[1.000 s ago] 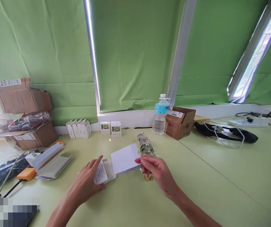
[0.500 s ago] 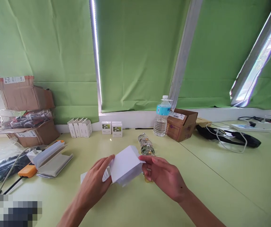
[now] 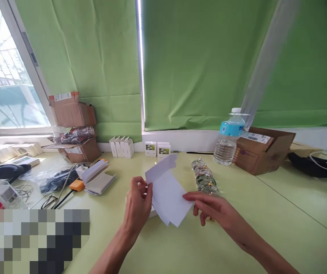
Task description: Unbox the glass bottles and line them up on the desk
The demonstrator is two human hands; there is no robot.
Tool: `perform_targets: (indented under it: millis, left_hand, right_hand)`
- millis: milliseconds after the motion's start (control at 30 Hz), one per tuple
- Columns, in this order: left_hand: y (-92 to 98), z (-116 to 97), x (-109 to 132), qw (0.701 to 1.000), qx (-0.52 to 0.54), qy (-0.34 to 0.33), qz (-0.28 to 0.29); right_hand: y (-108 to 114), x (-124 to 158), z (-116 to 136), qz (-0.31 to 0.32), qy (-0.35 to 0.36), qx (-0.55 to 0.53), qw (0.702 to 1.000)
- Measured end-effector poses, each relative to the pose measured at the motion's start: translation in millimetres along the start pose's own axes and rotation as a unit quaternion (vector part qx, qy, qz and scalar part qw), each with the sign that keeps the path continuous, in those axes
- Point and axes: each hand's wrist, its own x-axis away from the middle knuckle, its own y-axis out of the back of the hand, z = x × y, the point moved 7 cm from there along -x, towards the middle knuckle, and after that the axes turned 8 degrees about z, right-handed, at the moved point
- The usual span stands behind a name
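Both hands hold a flat white carton blank (image 3: 167, 192) up above the pale green table (image 3: 266, 213). My left hand (image 3: 137, 203) pinches its left edge, fingers closed on it. My right hand (image 3: 213, 207) grips its right edge between thumb and fingers. One flap of the carton points up at the top. Just right of it lies a row of small glass bottles with gold caps (image 3: 203, 177). Something white lies on the table under the carton, mostly hidden.
A water bottle (image 3: 228, 137) and an open cardboard box (image 3: 262, 150) stand at the back right. Small white boxes (image 3: 122, 147) line the window sill wall. Stacked flat cartons (image 3: 99, 179), an orange tool (image 3: 76, 185), cables and cardboard boxes (image 3: 73, 114) crowd the left.
The carton went from lying by my hands to being lifted and held by both. My left hand left the small white piece on the table. The view swung left.
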Motion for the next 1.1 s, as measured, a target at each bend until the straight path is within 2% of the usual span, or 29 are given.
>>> perform_targets:
  millis: [67, 200, 300, 367, 533, 633, 700, 800, 900, 1100]
  left_hand:
    - [-1.9, -1, 1, 1.0, -0.01, -0.017, 0.013]
    - [-9.5, -3, -2, 0.993, -0.065, -0.045, 0.086]
    - [-2.0, 14, -12, 0.995, -0.021, 0.022, 0.097]
    - [11.9, 30, -22, 0.993, 0.017, 0.072, 0.089]
    - [76.1, 64, -43, 0.99, 0.017, 0.135, 0.042]
    - [118.1, 84, -44, 0.985, -0.007, 0.169, -0.018]
    - [139.0, 96, -42, 0.98, -0.027, 0.185, -0.063]
    - [156.7, 110, -37, 0.973, -0.061, 0.192, -0.117]
    - [165.4, 119, -34, 0.963, -0.107, 0.191, -0.155]
    - [180.5, 122, -35, 0.938, -0.217, 0.183, -0.2]
  right_hand:
    - [-4, -3, -1, 0.009, 0.001, 0.001, 1.0]
    - [-9, -3, 4, 0.015, 0.004, -0.008, 1.0]
    - [-9, -1, 9, 0.009, 0.0, 0.005, 1.0]
    - [-8, 0, 12, 0.001, 0.0, 0.015, 1.0]
    - [-4, 0, 16, -0.012, 0.012, 0.04, 0.999]
    - [-4, 1, 17, -0.01, 0.022, 0.046, 0.999]
    - [-5, 1, 15, -0.008, 0.026, 0.043, 0.999]
    - [-4, 1, 8, -0.008, 0.027, 0.045, 0.999]
    - [-4, -2, -2, -0.001, 0.024, 0.052, 0.998]
    - [-6, -3, -11, 0.016, 0.019, 0.061, 0.998]
